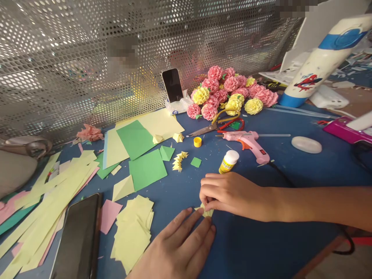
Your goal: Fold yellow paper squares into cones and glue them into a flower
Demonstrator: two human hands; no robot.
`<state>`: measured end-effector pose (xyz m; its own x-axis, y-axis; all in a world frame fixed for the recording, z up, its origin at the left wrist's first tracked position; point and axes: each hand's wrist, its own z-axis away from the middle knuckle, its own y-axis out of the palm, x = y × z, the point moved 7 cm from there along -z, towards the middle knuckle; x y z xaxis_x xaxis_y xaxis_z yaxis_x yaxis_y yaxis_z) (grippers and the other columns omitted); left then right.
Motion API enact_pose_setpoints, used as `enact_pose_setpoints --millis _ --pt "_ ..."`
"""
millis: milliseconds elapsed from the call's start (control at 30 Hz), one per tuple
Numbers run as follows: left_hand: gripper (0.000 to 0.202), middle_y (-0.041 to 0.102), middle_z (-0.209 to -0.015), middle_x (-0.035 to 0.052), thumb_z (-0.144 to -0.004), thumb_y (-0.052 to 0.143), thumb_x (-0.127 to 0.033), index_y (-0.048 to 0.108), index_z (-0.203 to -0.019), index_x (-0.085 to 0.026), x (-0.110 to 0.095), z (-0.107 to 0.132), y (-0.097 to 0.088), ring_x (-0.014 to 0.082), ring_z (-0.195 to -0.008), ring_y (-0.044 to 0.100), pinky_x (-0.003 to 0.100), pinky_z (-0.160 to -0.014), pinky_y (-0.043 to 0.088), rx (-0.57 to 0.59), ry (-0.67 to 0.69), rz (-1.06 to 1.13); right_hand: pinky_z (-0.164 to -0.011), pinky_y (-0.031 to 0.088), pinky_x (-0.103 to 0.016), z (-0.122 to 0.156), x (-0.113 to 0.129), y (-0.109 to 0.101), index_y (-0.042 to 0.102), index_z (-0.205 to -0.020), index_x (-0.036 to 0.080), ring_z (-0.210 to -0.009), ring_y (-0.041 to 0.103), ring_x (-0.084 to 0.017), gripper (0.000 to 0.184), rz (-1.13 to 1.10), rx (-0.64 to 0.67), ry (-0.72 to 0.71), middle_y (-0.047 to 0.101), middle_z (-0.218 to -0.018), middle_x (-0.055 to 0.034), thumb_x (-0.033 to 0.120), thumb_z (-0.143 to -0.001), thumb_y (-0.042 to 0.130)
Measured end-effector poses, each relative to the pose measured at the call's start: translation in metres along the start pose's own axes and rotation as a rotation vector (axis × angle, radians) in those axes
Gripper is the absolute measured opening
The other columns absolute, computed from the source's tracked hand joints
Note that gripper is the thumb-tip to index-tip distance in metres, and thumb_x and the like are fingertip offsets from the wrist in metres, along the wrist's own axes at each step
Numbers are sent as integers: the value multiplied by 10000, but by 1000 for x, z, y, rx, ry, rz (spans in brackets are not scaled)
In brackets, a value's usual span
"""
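A small folded piece of pale yellow paper (208, 212) lies on the blue table, mostly covered by my fingers. My left hand (183, 246) is stretched out flat, its fingertips touching the near and left edges of that paper. With bent fingers pressed together, my right hand (229, 193) pinches the paper from the far right side. Just beyond the right hand stands a glue stick (228, 162) with a white end and yellow label. A stack of pale yellow paper squares (132, 232) sits left of my left hand. Folded yellow paper pieces (179, 161) lie farther back.
Pink and yellow paper flowers (229, 91) are heaped at the back. Scissors (216, 126), a pink glue gun (247, 143) and a yellow cap (197, 142) lie before them. Green paper (148, 170), paper strips (49, 201) and a dark phone (77, 240) occupy the left; a bottle (322, 66) leans right.
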<state>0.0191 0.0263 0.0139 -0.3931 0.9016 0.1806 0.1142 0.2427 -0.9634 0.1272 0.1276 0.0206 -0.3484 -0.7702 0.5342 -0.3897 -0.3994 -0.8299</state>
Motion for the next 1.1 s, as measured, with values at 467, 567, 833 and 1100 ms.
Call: enact_pose_setpoints --millis 467,567,833,1100 --pt "429 633 -1335 134 -1046 293 -187 574 -1331 -31 8 -5 -10 301 -1250 592 458 -1003 509 -35 -53 92 -754 408 -235 3 -2 -2 627 -875 173 -861 569 -131 89 -115 79 6 632 -878 8 223 -949 630" --pt "423 635 -1339 111 -1042 296 -169 587 -1324 -52 10 -5 -8 295 -1265 582 450 -1002 518 -29 -54 81 -770 411 -245 4 -3 -1 634 -879 183 -873 569 -136 81 -120 99 23 633 -883 11 231 -944 637" --pt "431 645 -1334 96 -1033 295 -138 532 -1381 -46 8 -1 -3 288 -1297 552 457 -1112 426 -111 -114 83 -690 402 -266 5 2 2 628 -879 178 -855 560 -148 98 9 84 84 631 -907 0 237 -956 614" --pt "391 711 -1224 105 -1028 319 -119 607 -1279 -37 10 -16 -17 267 -1151 669 356 -939 581 -32 -105 32 -680 380 -277 4 2 5 618 -881 179 -847 550 -149 85 64 86 76 624 -912 5 226 -952 622"
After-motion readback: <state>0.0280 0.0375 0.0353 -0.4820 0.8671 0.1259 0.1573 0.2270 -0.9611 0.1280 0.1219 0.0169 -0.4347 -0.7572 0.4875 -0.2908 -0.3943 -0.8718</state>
